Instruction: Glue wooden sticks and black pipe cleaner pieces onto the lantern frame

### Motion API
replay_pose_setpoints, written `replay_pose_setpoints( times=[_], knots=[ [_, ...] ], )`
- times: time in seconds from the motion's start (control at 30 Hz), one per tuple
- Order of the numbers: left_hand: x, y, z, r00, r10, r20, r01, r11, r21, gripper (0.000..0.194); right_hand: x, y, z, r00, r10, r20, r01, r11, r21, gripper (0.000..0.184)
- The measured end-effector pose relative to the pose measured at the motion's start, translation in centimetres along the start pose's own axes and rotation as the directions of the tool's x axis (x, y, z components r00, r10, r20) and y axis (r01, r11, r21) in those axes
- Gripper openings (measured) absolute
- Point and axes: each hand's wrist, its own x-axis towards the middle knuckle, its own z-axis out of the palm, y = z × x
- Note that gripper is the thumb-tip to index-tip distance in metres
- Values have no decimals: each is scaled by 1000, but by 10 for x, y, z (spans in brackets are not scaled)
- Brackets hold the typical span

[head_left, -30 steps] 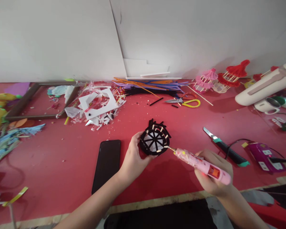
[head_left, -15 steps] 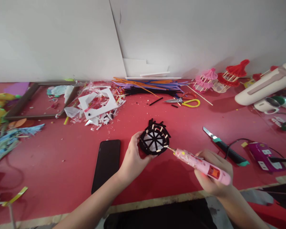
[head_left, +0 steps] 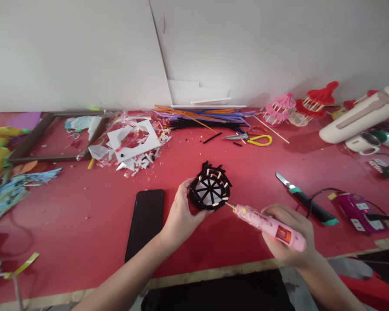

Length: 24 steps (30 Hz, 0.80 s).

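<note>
Between the thumb and fingers of my left hand point(head_left: 181, 211) is a small round black craft piece point(head_left: 201, 202), tilted toward me. Black strips cross its white base like spokes, and short pale sticks stand around its rim. My right hand point(head_left: 291, 235) is closed around a pink hot glue gun point(head_left: 266, 224). The metal nozzle points left and reaches the lower right rim of the piece; whether it touches cannot be made out. A black phone point(head_left: 145, 224) lies just left of my left hand.
Scissors with a yellow handle point(head_left: 259, 140) lie behind the piece, before a bundle of coloured stems point(head_left: 207, 116). A utility knife point(head_left: 306, 201) and a purple power strip point(head_left: 359, 211) are at right. White scraps point(head_left: 134, 140) and a brown frame point(head_left: 19, 144) lie at left.
My right hand and the glue gun have shifted slightly left and down, so the nozzle sits lower along the rim. My left hand and the black piece have stayed in place.
</note>
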Motion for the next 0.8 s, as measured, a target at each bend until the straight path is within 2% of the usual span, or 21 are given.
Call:
replay_pose_setpoints(
  times=[0.07,0.17,0.23,0.33,0.4,0.5,0.57,0.67,0.73,0.8],
  knots=[
    [0,0,-2,1000,2,0,-2,1000,2,75,-5,9,-2,1000,-1,25,0,1000,4,19],
    [5,-3,-8,999,28,33,-28,999,-16,76,-13,34,-5,1000,-10,0,10,999,-37,22],
    [10,-7,-15,994,57,89,-52,997,-58,79,-16,54,-6,1000,10,-5,-10,983,-183,25],
    [11,-11,-24,984,117,135,-106,991,-88,85,-17,81,0,981,182,67,-138,897,-419,32],
    [6,-12,-29,982,161,95,-157,986,-50,83,-16,92,8,954,286,87,-204,837,-508,40],
    [-10,-9,-28,982,186,-9,-186,982,5,72,-13,99,21,932,351,92,-243,792,-561,45],
    [-20,-7,-23,985,149,-86,-150,989,-5,62,-9,97,26,925,372,82,-261,776,-575,43],
    [-25,-6,-13,990,58,-131,-71,993,-95,63,4,86,30,929,369,12,-303,782,-545,40],
    [-22,-6,-7,993,13,-117,-30,989,-146,64,15,72,33,949,312,-50,-305,862,-405,37],
    [-18,-5,-4,995,-21,-102,4,987,-158,62,25,54,40,968,250,-26,-251,953,-173,34]
  ],
)
